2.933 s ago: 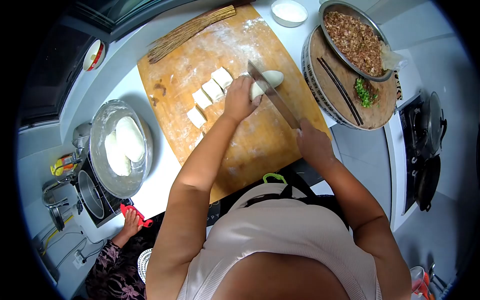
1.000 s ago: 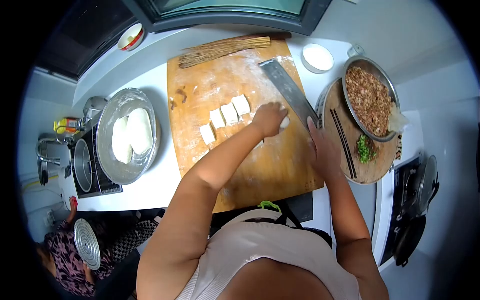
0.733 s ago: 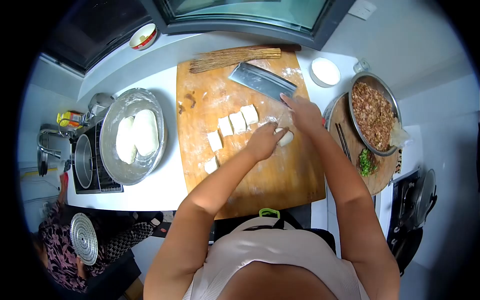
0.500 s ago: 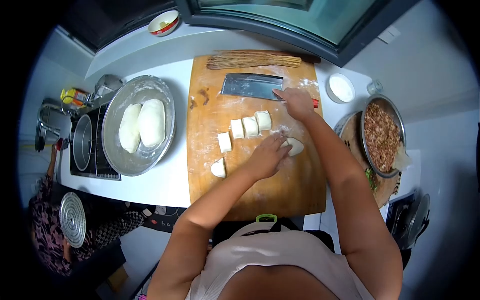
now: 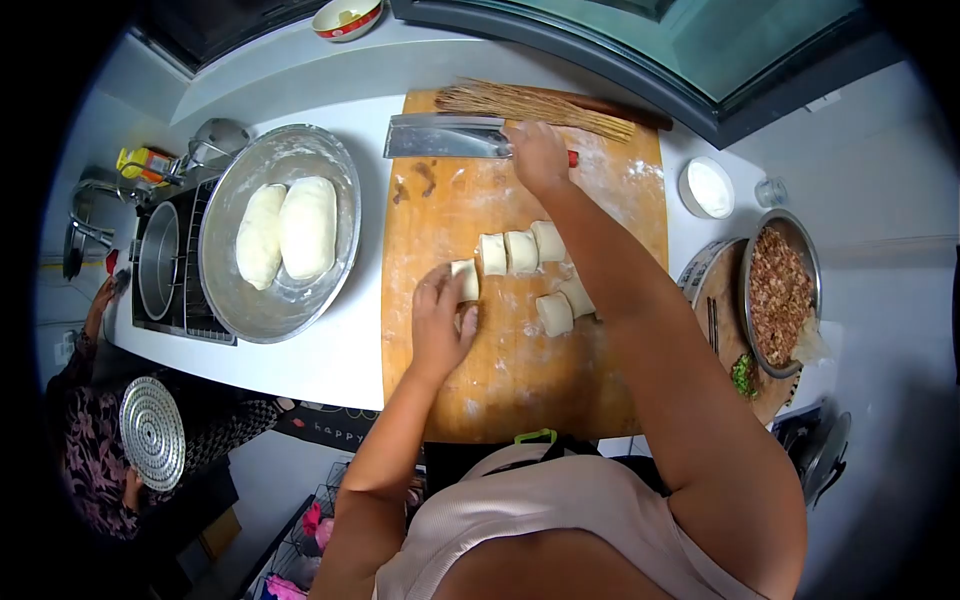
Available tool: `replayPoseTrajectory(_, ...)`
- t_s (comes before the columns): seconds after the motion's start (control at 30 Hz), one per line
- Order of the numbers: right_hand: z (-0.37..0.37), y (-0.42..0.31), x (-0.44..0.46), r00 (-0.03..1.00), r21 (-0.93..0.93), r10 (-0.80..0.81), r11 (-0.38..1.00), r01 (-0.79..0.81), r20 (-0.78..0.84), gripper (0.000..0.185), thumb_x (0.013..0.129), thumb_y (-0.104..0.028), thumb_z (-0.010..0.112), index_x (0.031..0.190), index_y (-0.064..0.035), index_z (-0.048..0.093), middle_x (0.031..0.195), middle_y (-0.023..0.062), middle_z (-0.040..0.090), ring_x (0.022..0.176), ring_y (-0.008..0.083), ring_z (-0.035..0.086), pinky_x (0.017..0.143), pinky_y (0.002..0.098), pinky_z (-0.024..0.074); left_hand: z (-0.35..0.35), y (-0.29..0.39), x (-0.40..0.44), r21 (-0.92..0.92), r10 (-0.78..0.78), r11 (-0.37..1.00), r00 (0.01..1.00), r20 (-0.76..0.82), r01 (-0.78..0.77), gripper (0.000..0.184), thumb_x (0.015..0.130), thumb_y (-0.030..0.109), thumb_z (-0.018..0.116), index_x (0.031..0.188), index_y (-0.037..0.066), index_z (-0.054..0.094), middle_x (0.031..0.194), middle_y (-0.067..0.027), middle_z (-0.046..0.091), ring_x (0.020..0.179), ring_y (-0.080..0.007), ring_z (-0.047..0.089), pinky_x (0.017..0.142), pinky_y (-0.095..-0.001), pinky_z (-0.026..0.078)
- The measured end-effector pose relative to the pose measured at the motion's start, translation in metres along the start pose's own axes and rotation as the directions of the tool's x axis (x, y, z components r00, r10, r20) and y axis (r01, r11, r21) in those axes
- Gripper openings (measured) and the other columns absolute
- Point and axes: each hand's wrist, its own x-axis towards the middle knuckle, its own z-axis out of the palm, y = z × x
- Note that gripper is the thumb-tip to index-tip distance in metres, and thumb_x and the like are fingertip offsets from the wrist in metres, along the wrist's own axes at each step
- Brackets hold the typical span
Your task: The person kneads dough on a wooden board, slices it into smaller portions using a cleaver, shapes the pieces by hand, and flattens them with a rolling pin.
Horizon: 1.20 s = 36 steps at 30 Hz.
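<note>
My left hand [image 5: 438,318] rests on the board with fingers curled against the left edge of a dough piece [image 5: 467,280] and the thumb below it. My right hand [image 5: 541,158] grips the cleaver [image 5: 445,137] near its red-ended handle. The wide blade lies flat at the board's upper left, its end past the edge. Between the hands, three cut dough pieces [image 5: 521,251] stand in a row. Two more dough pieces [image 5: 556,314] lie together, partly behind my right forearm. Anything under my left palm is hidden.
The floured wooden board [image 5: 500,390] has a straw brush [image 5: 540,107] along its back edge. Left is a steel bowl [image 5: 352,200] with two dough loaves. Right are a white powder bowl [image 5: 708,188] and minced filling [image 5: 780,300]. Another person [image 5: 90,450] holds a perforated metal disc [image 5: 153,433].
My left hand has moved left from the right-hand dough to the left pieces. My right hand has shifted the cleaver up and left. The rounded end piece no longer shows. The camera view has shifted.
</note>
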Motion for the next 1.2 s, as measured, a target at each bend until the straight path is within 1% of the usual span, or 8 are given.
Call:
replayPoseTrajectory(0.27, -0.077, 0.097, -0.1, 0.982, 0.108, 0.191, 0.976, -0.189, -0.01, 0.017, 0.088, -0.016, 0.059, 0.098, -0.0114, 0.072, 0.095, 0.015, 0.07, 0.091, 0.034, 0.066, 0.079, 0.0436, 0.0522, -0.011, -0.021, -0.015, -0.025, 0.063, 0.998, 0.997, 0.046, -0.062, 0.081, 0.075, 0.025, 0.078, 0.142, 0.0, 0.04, 0.143, -0.0268, 0.041, 0.13, -0.0448, 0.04, 0.109, -0.0493, 0.034)
replayPoseTrajectory(0.47, -0.149, 0.26, -0.11, 0.603, -0.24, 0.79, 0.611, -0.754, 0.114, 0.028, 0.087, -0.014, 0.059, 0.112, -0.0117, 0.069, 0.115, 0.0191, 0.068, 0.108, 0.0367, 0.065, 0.097, 0.0446, 0.0492, 0.01, -0.03, -0.053, -0.032, 0.0, 0.999, 1.0, -0.006, 0.0, 0.099, 0.073, 0.029, 0.081, 0.149, -0.001, 0.026, 0.15, -0.0301, 0.031, 0.136, -0.0483, 0.033, 0.113, -0.0504, 0.03)
replayPoseTrajectory(0.77, -0.099, 0.334, -0.101, 0.586, -0.552, 0.704, 0.696, -0.459, 0.401, 0.037, 0.082, -0.026, 0.071, 0.116, -0.0136, 0.069, 0.128, 0.0102, 0.064, 0.12, 0.0276, 0.061, 0.101, 0.0374, 0.0479, 0.037, -0.022, -0.023, -0.01, 0.028, 1.0, 0.999, -0.03, -0.029, 0.108, 0.068, 0.03, 0.088, 0.151, 0.003, 0.026, 0.152, -0.0306, 0.029, 0.136, -0.0478, 0.036, 0.11, -0.0487, 0.036)
replayPoseTrajectory(0.83, -0.111, 0.345, -0.112, 0.604, -0.478, 0.743, 0.658, -0.582, 0.287, 0.037, 0.079, -0.032, 0.075, 0.111, -0.0126, 0.071, 0.122, 0.0103, 0.068, 0.113, 0.0281, 0.065, 0.098, 0.0369, 0.05, 0.042, -0.026, -0.01, -0.029, 0.051, 0.998, 0.999, -0.017, -0.051, 0.106, 0.067, 0.029, 0.088, 0.151, 0.003, 0.028, 0.152, -0.0303, 0.03, 0.135, -0.0475, 0.037, 0.109, -0.0488, 0.038)
replayPoseTrajectory(0.9, -0.114, 0.337, -0.122, 0.484, 0.118, 0.852, 0.47, -0.875, 0.2, 0.032, 0.082, -0.026, 0.074, 0.111, -0.0117, 0.07, 0.1, 0.0088, 0.071, 0.085, 0.0213, 0.068, 0.078, 0.0332, 0.0559, 0.05, -0.029, 0.003, -0.014, 0.085, 0.996, 0.996, 0.003, -0.085, 0.104, 0.068, 0.029, 0.088, 0.15, 0.003, 0.03, 0.151, -0.0302, 0.03, 0.135, -0.0471, 0.038, 0.109, -0.0487, 0.038)
replayPoseTrajectory(1.0, -0.151, 0.269, -0.125, 0.394, 0.743, 0.854, 0.013, -0.669, 0.339, 0.023, 0.086, -0.014, 0.068, 0.11, -0.0097, 0.069, 0.084, 0.0037, 0.066, 0.069, 0.0113, 0.061, 0.063, 0.0261, 0.0532, 0.062, -0.025, 0.017, -0.042, 0.091, 0.995, 0.996, 0.002, -0.091, 0.103, 0.067, 0.029, 0.088, 0.148, 0.002, 0.031, 0.151, -0.03, 0.031, 0.135, -0.0468, 0.038, 0.109, -0.0484, 0.038)
replayPoseTrajectory(1.1, -0.162, 0.095, -0.105, 0.534, 0.832, 0.681, -0.209, -0.513, 0.501, 0.018, 0.086, -0.006, 0.065, 0.104, -0.0067, 0.068, 0.08, 0.0012, 0.062, 0.066, 0.0103, 0.058, 0.06, 0.0263, 0.0515, 0.065, -0.023, 0.024, -0.093, 0.091, 0.991, 0.996, -0.008, -0.092, 0.104, 0.068, 0.028, 0.087, 0.149, 0.001, 0.028, 0.151, -0.0293, 0.032, 0.137, -0.046, 0.037, 0.112, -0.0479, 0.036)
replayPoseTrajectory(1.2, -0.12, 0.025, -0.119, 0.807, 0.66, 0.306, 0.467, -0.589, 0.505, 0.021, 0.091, -0.008, 0.058, 0.11, -0.0036, 0.067, 0.098, 0.0066, 0.07, 0.086, 0.0166, 0.067, 0.075, 0.0309, 0.0546, 0.062, -0.025, 0.017, -0.119, 0.101, 0.988, 0.995, -0.018, -0.103, 0.104, 0.069, 0.026, 0.086, 0.15, 0.0, 0.025, 0.151, -0.0291, 0.032, 0.138, -0.0459, 0.035, 0.113, -0.0476, 0.034)
